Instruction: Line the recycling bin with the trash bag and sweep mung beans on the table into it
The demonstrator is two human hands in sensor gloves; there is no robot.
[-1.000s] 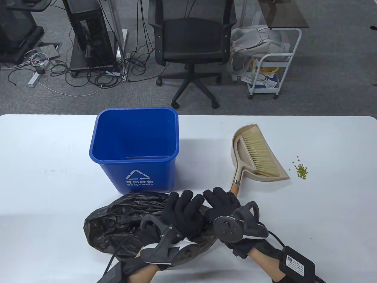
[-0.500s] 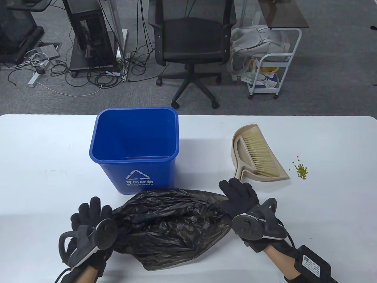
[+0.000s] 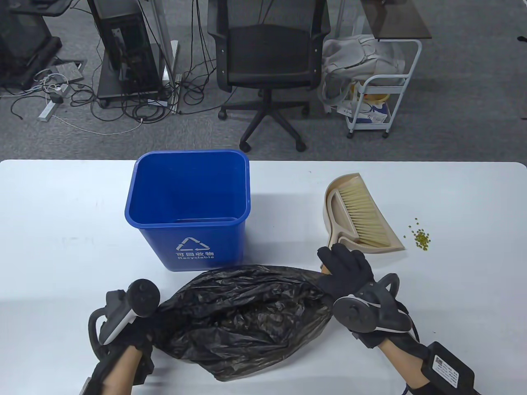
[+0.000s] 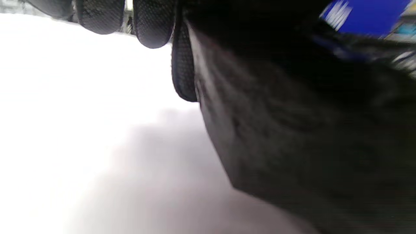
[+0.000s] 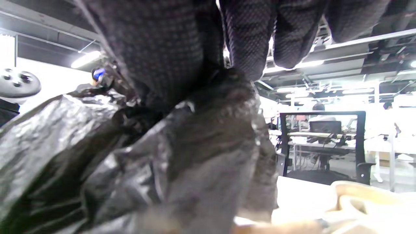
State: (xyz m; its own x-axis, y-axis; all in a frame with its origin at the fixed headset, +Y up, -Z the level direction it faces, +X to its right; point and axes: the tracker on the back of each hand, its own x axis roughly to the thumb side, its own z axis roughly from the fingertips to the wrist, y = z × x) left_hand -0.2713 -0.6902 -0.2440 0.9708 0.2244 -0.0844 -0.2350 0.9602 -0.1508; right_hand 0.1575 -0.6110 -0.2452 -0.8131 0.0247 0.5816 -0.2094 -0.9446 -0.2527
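One blue bin [image 3: 189,210] stands on the tabletop [image 3: 61,230]. One black bag [image 3: 243,317] lies just in front of the bin. One dustpan [image 3: 362,218] sits to the right of the bin, with one brush [image 3: 364,216] in it. One small heap of green beans [image 3: 421,238] lies right of the dustpan, with a few stray ones beside it; they are too small to count. Two gloved hands are in view: one left hand [image 3: 131,329] and one right hand [image 3: 348,271], with one tracker on each. Beyond the bin, on the floor, are one office chair [image 3: 267,61] and one white cart [image 3: 383,90].
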